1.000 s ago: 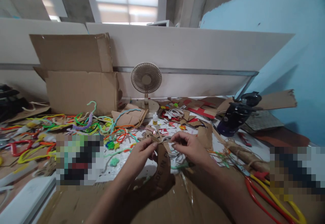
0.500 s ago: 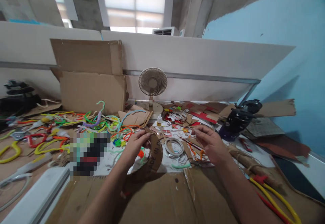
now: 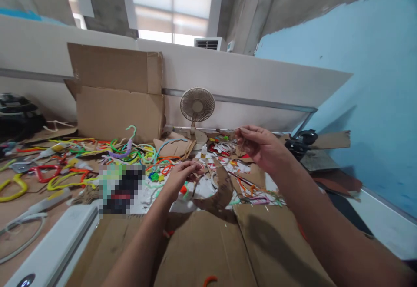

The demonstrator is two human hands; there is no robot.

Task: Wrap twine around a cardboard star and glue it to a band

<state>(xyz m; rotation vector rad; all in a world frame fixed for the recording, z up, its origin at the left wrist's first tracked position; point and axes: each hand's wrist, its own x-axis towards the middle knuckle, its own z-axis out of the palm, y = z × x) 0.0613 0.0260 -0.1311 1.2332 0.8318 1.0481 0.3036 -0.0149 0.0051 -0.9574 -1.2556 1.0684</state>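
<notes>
My left hand (image 3: 184,177) is closed in a pinch over the middle of the cluttered table. What lies between its fingertips is too small to make out. To its right, a crescent-shaped piece of cardboard (image 3: 223,191) hangs above the clutter with its tips turned up and left; I cannot see what holds it. My right hand (image 3: 260,146) is higher and farther right, thumb and fingers pinched together. Anything thin in that pinch is blurred. Below both hands lies a large cardboard sheet (image 3: 202,252) at the table's front.
Bent pipe cleaners (image 3: 130,150) in several colours spread over the left. A small fan (image 3: 197,104) and a little bottle (image 3: 203,150) stand at the back centre. Yellow-handled pliers (image 3: 14,189) and a white device (image 3: 58,239) lie left. A dark container (image 3: 298,146) is at right.
My right hand has risen and moved slightly left. The cardboard crescent, earlier against my left hand with printed letters showing, has swung right, away from it, and turned.
</notes>
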